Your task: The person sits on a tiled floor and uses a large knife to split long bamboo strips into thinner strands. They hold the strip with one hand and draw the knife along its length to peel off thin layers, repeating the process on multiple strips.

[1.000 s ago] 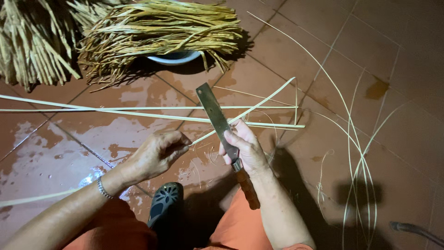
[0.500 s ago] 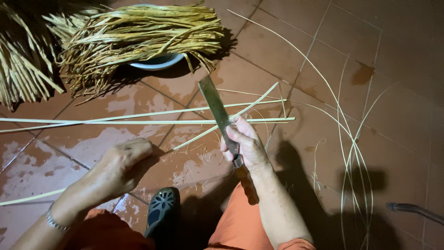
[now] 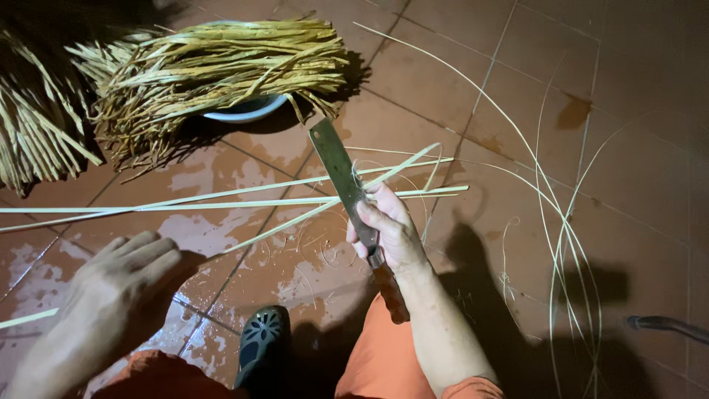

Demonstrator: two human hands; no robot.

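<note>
Holding a long flat knife [image 3: 341,176], the right hand [image 3: 388,230] is seen near the middle of the view. Its grip is pressed together around the knife at the place where the blade meets the brown wooden handle [image 3: 390,292], and a thin pale strip [image 3: 347,196] is pinched there too, between the fingers and the blade. The blade is pointed up and away from the grip, tilted a little to the left, and the handle is directed back from the grip toward the orange shorts [image 3: 384,362].

From the grip, the pale strip is stretched far to the left across the wet tiled floor [image 3: 458,89], and a short end is continued to the right. Two more such strips [image 3: 221,193] are laid close beside it, crossing just at the grip.

The left hand [image 3: 122,284] is kept well apart to the left of the grip, lower in the view. Its fingers are spread and loose, and nothing is held in it; whether the floor is touched cannot be told.

Beyond the tip of the blade, a bundle of dry yellow fibres [image 3: 214,70] is laid over a pale basin [image 3: 247,109]. To the right of the grip, several very thin long slivers [image 3: 561,244] are curved over the floor. Just below the grip, a dark sandal [image 3: 262,340] is seen.
</note>
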